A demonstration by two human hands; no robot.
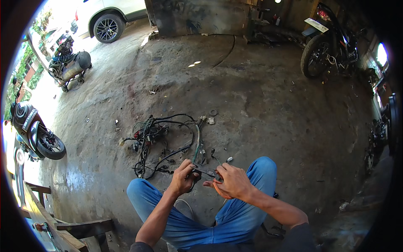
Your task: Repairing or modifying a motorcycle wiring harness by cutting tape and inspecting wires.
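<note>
My left hand (183,178) is closed on a dark part of the wiring harness, in front of my knees. My right hand (233,180) grips orange-handled pliers (221,191), whose jaws point toward the left hand. Between the two hands runs a dark length of wire; whether the jaws bite on it I cannot tell. Just beyond them the tangled black wiring harness (147,133) lies on the floor, with green wires (197,147) leading back to my left hand. A small white connector (229,159) shows close to the right hand.
A pale square part (210,121) and a dark ring (213,112) lie beyond the harness. Motorcycles stand at left (51,145) and far right (317,54). An air compressor (75,66) and a white car (110,23) are at the far left. A wooden frame (86,227) is near left.
</note>
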